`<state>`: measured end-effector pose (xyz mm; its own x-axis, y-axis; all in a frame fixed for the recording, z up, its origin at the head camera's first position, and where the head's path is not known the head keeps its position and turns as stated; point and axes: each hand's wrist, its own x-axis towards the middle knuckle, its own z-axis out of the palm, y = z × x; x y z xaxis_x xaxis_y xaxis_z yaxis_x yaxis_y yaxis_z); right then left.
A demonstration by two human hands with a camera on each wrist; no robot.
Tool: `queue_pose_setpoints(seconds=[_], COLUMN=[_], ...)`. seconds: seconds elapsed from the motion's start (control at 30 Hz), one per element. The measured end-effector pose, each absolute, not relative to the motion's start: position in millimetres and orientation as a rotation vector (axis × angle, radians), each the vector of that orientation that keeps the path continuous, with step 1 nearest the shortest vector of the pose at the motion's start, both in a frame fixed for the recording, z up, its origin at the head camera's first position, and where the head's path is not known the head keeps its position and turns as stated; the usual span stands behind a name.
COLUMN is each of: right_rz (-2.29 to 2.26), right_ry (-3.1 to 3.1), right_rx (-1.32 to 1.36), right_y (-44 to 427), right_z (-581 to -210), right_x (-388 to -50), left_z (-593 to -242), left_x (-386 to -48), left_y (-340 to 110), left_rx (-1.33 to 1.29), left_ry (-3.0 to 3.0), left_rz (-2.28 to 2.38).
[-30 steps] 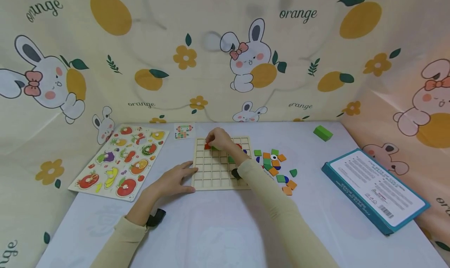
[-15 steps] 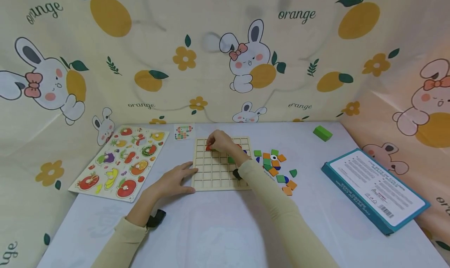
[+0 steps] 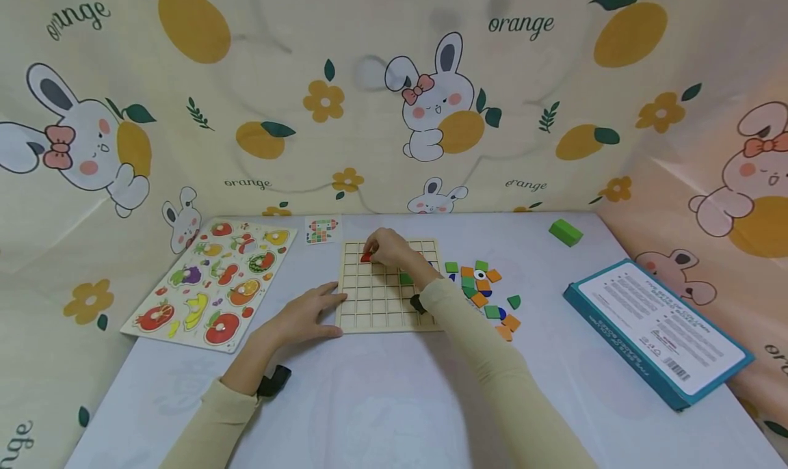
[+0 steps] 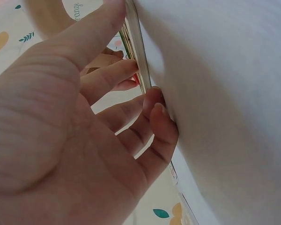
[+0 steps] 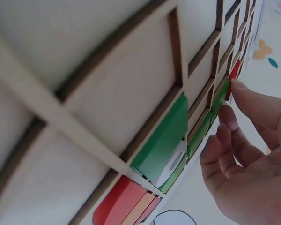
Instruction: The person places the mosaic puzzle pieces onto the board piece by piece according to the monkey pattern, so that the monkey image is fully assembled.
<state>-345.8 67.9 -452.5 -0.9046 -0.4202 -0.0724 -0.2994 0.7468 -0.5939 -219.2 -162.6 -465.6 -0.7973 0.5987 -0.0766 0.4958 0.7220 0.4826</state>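
Note:
My right hand (image 3: 389, 248) reaches over the far left part of a wooden grid board (image 3: 363, 312), where its thumb and a finger pinch a red tile (image 3: 366, 258) in a far-row cell. In the right wrist view, the thumb tip lies against the red tile (image 5: 234, 77), beside green tiles (image 5: 203, 133) in that row. A green tile with a white round mark (image 5: 164, 140) and another red tile (image 5: 119, 199) sit nearer the camera. With fingers spread, my left hand (image 3: 301, 316) touches the board's left edge; the left wrist view shows its fingertips along that edge.
Loose orange, green and blue tiles (image 3: 479, 299) lie right of the board. A small pattern card (image 3: 322, 230) is behind it. To the left lies a fruit-picture board (image 3: 178, 295); to the right are a green block (image 3: 565, 233) and a blue-edged box (image 3: 659, 332).
The right hand has shifted very slightly to the right and nearer, its fingertips still at the red tile. The left hand stays in place at the board's edge.

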Motion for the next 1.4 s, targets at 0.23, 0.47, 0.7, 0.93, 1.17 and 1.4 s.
queue_pose_setpoints(seconds=[0.23,0.47,0.7,0.93,1.17,1.4], right_rz=[-0.866,-0.338,-0.011,0.020,-0.010,0.042], right_ry=[2.751,2.878,2.764,2.725,2.716,2.720], right_rx=[-0.597,-0.755,-0.858,-0.862,-0.890,-0.878], right_y=[68.2,82.5,86.9,81.1,74.4,71.8], right_z=[-452.6,-442.7,-442.3,-453.6,-453.1,-451.8], right_x=[-346.9,-333.0,-298.2,-284.0,-280.6,-283.2], left_z=[-466.3,-462.9,-462.2,-464.0,-465.8,-467.8], left_x=[-220.8,-221.4,-221.3,-220.0,-218.9,-220.4], left_y=[-162.5,-157.8,-158.8,-159.8,-161.3,-164.1], left_rx=[0.882,0.881,0.875,0.875,0.866,0.854], left_ry=[2.698,2.695,2.703,2.695,2.697,2.697], left_rz=[0.654,0.643,0.625,0.644,0.645,0.661])
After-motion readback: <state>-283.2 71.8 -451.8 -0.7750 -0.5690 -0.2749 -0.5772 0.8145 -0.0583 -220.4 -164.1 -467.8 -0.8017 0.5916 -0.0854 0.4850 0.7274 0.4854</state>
